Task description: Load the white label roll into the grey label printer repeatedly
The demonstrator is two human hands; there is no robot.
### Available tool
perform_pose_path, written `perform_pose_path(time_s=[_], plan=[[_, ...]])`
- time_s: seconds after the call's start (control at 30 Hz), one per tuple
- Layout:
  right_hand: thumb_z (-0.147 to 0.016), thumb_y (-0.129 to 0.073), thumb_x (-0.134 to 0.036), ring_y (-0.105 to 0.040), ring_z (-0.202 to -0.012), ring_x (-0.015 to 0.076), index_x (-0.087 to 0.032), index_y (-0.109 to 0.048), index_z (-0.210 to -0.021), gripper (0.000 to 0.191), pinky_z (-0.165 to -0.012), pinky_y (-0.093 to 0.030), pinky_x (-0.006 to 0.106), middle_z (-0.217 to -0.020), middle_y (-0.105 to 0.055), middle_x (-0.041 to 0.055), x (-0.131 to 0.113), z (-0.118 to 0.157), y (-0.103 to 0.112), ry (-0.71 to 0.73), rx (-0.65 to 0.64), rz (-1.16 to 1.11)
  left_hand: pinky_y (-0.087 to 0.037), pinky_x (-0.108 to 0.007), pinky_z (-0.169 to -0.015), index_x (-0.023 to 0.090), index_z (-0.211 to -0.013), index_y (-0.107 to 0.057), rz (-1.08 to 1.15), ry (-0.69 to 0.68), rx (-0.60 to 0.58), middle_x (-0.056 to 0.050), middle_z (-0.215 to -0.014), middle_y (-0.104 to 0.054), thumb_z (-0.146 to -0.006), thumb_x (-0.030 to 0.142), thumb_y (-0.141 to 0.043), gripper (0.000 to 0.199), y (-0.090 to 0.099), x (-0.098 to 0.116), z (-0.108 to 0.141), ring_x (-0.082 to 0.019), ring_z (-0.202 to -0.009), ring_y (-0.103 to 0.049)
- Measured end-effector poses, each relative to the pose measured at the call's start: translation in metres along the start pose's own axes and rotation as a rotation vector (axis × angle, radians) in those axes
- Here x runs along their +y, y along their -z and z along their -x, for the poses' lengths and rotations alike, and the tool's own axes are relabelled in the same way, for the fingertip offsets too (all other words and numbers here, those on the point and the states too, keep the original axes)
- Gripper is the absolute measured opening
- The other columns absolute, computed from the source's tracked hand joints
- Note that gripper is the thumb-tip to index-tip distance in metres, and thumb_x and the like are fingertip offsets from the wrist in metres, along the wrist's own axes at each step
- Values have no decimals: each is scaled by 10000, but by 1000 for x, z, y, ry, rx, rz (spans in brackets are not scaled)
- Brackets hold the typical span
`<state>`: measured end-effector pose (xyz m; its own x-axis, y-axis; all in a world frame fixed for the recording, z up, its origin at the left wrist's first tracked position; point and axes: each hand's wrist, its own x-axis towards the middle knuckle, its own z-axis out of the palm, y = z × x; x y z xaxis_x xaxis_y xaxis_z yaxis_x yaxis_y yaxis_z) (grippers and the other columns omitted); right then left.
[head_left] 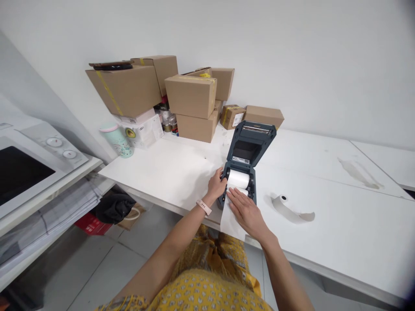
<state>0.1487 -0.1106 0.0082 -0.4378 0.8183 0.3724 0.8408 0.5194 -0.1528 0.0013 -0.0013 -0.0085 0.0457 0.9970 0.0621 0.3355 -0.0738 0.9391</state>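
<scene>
A dark blue-grey label printer (253, 144) stands at the table's front edge with its lid raised. Inside it lies a white paper roll (239, 178), and a loose strip of paper (231, 222) runs from it over the printer's front and hangs past the table edge. My left hand (217, 185), a pale pink band on its wrist, grips the left side of the printer's body. Stretched out and flat, the fingers of my right hand (244, 209) rest on the paper at the printer's front. My right palm covers part of the strip.
Right of the printer lies a small, partly unrolled paper roll (285, 205). Cardboard boxes (191, 97) are stacked against the wall, with a mint tumbler (118, 141) beside them. A white microwave (42, 160) occupies a shelf at left. The white table (337, 224) extends right.
</scene>
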Motion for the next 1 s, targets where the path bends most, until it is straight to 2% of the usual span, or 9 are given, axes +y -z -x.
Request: perform_pose_path(time_s=[0.27,0.73,0.87,1.0], plan=[[-1028,-380,-294,-468,-1391,258,-156,-532,-1410,434,-1091,-475,447,-1483,-511,77,-2,2,0,11,8,24,-426,-361,-1079,191,-1402,-480,50,-54,-42,-102,-1406,-578,-860,199,-476,542,-4,-9,-4,-229,-1278,-555],[-1024,-393,-303,-477,-1383,261,-200,-514,-1432,438,-1086,-475,462,-1482,-511,81,-6,5,-2,-14,42,4,-442,-382,-1060,212,-1353,-535,140,-52,-50,-85,-1364,-610,-861,204,-486,495,-3,-7,-5,-230,-1227,-582],[-1021,-394,-314,-477,-1383,265,-231,-505,-1443,444,-1092,-471,478,-1481,-515,83,-5,4,-1,-26,51,-52,-416,-389,-1087,204,-1372,-511,152,-12,-18,-101,-1385,-590,-872,304,-561,513,-1,-1,11,-247,-1264,-557],[-1003,-437,-337,-530,-1338,266,-236,-583,-1372,410,-1078,-489,478,-1428,-576,90,-4,6,4,-62,92,-252,-397,-407,-1109,213,-1441,-431,258,30,-37,-118,-1439,-541,-835,473,-666,700,2,0,44,-281,-1312,-517]])
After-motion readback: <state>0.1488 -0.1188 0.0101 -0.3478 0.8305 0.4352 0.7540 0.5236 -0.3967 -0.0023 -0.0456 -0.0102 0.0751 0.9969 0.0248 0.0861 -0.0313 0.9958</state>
